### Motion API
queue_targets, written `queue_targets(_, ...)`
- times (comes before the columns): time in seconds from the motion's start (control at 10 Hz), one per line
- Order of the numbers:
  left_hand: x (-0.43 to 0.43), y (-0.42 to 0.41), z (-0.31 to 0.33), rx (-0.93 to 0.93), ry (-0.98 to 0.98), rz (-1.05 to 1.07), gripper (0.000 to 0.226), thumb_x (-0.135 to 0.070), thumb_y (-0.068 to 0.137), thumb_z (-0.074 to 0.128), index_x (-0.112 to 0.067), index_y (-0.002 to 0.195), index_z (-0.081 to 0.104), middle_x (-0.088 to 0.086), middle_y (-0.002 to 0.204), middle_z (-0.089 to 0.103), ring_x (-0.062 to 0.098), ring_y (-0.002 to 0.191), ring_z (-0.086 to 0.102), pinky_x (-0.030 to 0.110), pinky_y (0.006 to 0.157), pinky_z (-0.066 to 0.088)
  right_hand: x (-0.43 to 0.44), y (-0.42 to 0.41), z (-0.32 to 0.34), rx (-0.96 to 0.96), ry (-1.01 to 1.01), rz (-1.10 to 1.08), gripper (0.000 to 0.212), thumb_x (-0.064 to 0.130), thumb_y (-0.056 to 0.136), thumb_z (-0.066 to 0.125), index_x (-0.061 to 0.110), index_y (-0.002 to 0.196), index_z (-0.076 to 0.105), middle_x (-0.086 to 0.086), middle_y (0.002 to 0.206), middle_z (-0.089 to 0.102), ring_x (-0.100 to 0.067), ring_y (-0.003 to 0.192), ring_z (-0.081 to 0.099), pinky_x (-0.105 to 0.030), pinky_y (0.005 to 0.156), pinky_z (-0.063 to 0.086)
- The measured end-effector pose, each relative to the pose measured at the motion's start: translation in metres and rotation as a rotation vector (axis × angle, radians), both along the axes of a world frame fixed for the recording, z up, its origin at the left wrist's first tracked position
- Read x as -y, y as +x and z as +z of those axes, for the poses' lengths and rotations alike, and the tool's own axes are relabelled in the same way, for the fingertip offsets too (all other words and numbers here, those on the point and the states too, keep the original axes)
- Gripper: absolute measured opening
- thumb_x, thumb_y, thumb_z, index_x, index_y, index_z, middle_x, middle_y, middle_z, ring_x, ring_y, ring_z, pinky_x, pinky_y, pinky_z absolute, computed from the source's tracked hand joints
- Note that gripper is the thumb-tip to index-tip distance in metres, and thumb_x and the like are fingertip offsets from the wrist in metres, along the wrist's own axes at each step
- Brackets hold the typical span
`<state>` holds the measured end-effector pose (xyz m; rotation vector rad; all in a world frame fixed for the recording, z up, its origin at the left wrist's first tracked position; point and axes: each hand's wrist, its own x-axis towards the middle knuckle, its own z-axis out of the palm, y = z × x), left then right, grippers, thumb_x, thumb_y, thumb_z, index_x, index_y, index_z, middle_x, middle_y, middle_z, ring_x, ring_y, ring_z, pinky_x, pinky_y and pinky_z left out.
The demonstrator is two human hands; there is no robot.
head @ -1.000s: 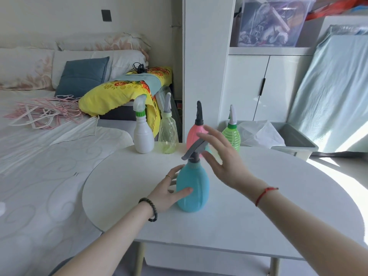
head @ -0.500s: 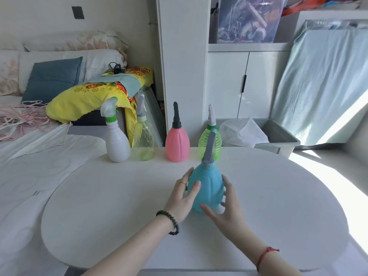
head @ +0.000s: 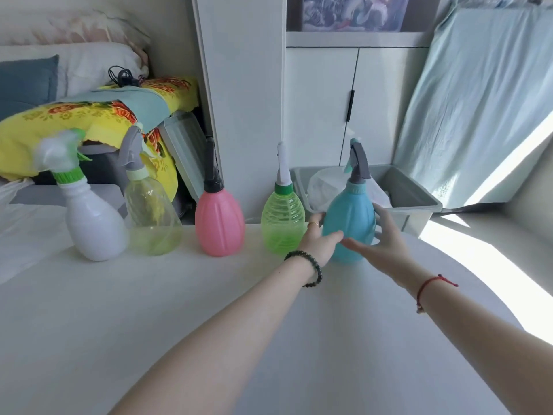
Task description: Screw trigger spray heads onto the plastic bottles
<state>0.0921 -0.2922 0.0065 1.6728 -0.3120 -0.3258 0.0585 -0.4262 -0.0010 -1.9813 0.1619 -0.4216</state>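
A blue bottle [head: 351, 217] with a grey trigger spray head [head: 358, 163] stands upright at the right end of a row along the far edge of the white table [head: 149, 310]. My left hand [head: 320, 239] cups its left side and my right hand [head: 383, 241] its right side. To its left stand a green bottle [head: 282, 223], a pink bottle [head: 219, 223], a clear yellowish bottle [head: 151, 217] and a white bottle [head: 94, 223], each with a spray head on top.
A grey bin [head: 416, 193] with a white bag stands behind the table at the right. White cabinets [head: 323, 109] rise at the back. A bed with a yellow flowered cover [head: 74, 118] lies at the left. Sunlight falls on the table's right part.
Both hands have carried the blue bottle from the table's middle to the far edge, beside the green bottle. A second ago my right hand was at its spray head.
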Motion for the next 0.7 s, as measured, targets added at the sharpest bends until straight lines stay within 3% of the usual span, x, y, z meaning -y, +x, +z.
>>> queue_targets(0.1,0.005,0.016,-0.012,-0.003,0.002,-0.001,0.058,-0.012,0.087,0.052,-0.024,0.136,0.024,-0.004,0.13,0.041,0.003,0.098,0.044,0.018,0.086,0.033,0.01,0.018,-0.009,-0.008,0.019,0.026,0.082,0.026,0.066,0.079,0.037,0.13,0.029,0.012,0.117,0.044,-0.016,0.113,0.047,-0.037,0.085,0.052)
queue_targets(0.2,0.004,0.024,-0.021,-0.009,0.03,-0.026,0.066,-0.014,0.087,0.052,-0.033,0.139,0.016,-0.016,0.115,0.039,-0.016,0.083,0.041,0.001,0.064,0.036,0.011,0.026,-0.016,-0.001,-0.016,0.044,0.086,0.027,0.066,0.078,0.04,0.131,0.024,0.012,0.124,0.04,-0.016,0.118,0.043,-0.048,0.097,0.046)
queue_targets(0.3,0.002,0.021,-0.023,-0.023,0.087,-0.081,0.071,-0.02,0.087,0.053,-0.03,0.142,0.01,-0.019,0.116,0.038,-0.008,0.092,0.042,0.0,0.074,0.032,0.01,0.024,-0.017,-0.006,-0.007,0.036,0.091,0.022,0.066,0.078,0.038,0.135,0.021,0.006,0.131,0.041,-0.023,0.123,0.045,-0.046,0.096,0.046)
queue_targets(0.4,-0.009,0.009,-0.022,-0.008,0.179,-0.119,0.066,-0.027,0.088,0.052,-0.025,0.142,0.015,-0.007,0.14,0.036,0.001,0.116,0.033,0.019,0.095,0.025,0.004,0.011,-0.016,-0.056,0.002,-0.01,0.105,0.024,0.064,0.08,0.035,0.14,0.01,-0.004,0.147,0.031,-0.026,0.127,0.042,-0.044,0.097,0.044)
queue_targets(0.5,-0.034,-0.012,-0.021,-0.004,0.265,-0.149,0.06,-0.027,0.089,0.049,-0.022,0.141,0.019,0.002,0.148,0.031,0.011,0.127,0.036,0.025,0.1,0.028,-0.008,-0.017,-0.012,-0.004,-0.014,-0.083,0.101,0.027,0.067,0.078,0.033,0.141,0.009,-0.004,0.149,0.026,-0.023,0.124,0.041,-0.034,0.089,0.041)
queue_targets(0.6,-0.073,-0.036,-0.023,0.079,0.397,-0.129,0.054,-0.026,0.09,0.048,-0.019,0.139,0.025,0.004,0.148,0.033,0.017,0.132,0.036,0.026,0.107,0.027,-0.03,-0.055,0.007,0.128,0.08,-0.158,0.082,0.014,0.075,0.071,0.029,0.138,0.021,-0.007,0.139,0.038,-0.017,0.105,0.052,-0.03,0.085,0.045)
queue_targets(0.7,-0.123,-0.058,-0.026,0.263,0.711,-0.001,0.052,-0.028,0.091,0.043,-0.017,0.139,0.027,0.004,0.147,0.035,0.017,0.133,0.034,0.027,0.11,0.023,-0.056,-0.092,0.038,0.325,0.245,-0.208,0.056,0.008,0.083,0.061,0.027,0.127,0.033,-0.004,0.114,0.06,-0.007,0.084,0.064,-0.014,0.066,0.051)
